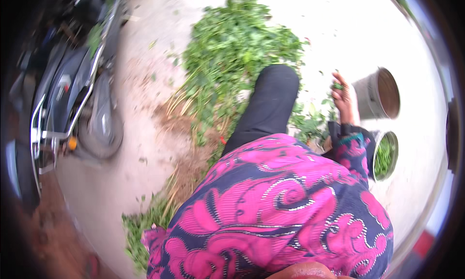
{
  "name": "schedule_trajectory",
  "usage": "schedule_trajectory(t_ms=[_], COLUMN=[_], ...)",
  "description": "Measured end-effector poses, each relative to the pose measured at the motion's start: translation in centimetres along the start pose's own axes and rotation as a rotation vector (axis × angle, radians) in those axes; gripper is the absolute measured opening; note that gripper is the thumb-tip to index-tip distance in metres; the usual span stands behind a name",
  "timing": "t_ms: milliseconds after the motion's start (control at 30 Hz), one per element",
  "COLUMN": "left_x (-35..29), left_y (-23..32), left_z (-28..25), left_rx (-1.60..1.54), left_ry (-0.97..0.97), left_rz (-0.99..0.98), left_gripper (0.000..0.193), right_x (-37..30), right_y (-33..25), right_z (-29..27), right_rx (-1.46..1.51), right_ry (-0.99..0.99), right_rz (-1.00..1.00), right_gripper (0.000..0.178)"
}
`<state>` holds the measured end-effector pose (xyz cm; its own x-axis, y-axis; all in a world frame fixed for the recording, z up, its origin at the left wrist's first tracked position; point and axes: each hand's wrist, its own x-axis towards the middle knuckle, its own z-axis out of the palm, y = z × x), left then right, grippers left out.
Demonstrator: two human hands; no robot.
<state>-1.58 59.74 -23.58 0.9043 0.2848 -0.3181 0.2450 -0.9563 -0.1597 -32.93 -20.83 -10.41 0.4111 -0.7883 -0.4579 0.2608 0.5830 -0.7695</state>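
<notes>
My right hand [343, 101] is raised to the right of my knee, its fingers curled round a few small green pods [337, 86] that look like chillies; blur hides their exact shape. Just beyond that hand, a grey metal bucket [366, 96] lies tipped, its mouth facing right. Below the wrist, a second bucket [396, 155] holds many slender green pods [384, 158]. A large heap of leafy green plants [242, 42] spreads in front of my knee, with pale stems and roots at its left. My left hand is out of sight; only its sleeve [154, 238] shows at lower left.
A dark motorbike [68, 85] with chrome rails stands at the left. More uprooted plants [140, 230] lie at lower left, by loose brown soil [189, 158]. Cut leafy sprigs [310, 124] rest between my knee and the buckets. The floor [131, 182] is pale concrete.
</notes>
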Motion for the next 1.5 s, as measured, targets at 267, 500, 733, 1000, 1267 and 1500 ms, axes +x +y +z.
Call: schedule_trajectory(t_ms=[267,500,733,1000,1267,1500], left_x=[5.8,4.7,4.1,3.6,1.7,0.9], left_y=[12.0,28.8,35.8,35.9,35.4,38.0], left_z=[-6.5,-9.7,-3.3,-1.3,0.8,2.2], left_rx=[0.08,-0.134,-0.174,-0.224,-0.171,-0.155], left_ry=[0.167,0.259,0.058,-0.293,-0.107,-0.192], left_rz=[0.102,0.485,0.677,0.605,0.574,0.514], left_gripper=[0.032,0.038,0.039,0.031,0.037,0.032], right_x=[-3.5,-6.4,-9.3,-11.1,-15.0,-14.6], right_y=[-5.0,-8.4,-11.4,-11.7,-11.6,-12.7], right_z=[2.2,-3.5,-9.7,-22.3,-40.9,-37.1], right_rx=[0.239,0.18,0.362,0.744,0.463,0.196], right_ry=[-0.234,-0.141,-0.01,0.018,0.749,0.681], right_rz=[0.04,-0.109,-0.252,-0.35,-0.148,-0.083], right_gripper=[0.027,0.027,0.031,0.031,0.062,0.048])
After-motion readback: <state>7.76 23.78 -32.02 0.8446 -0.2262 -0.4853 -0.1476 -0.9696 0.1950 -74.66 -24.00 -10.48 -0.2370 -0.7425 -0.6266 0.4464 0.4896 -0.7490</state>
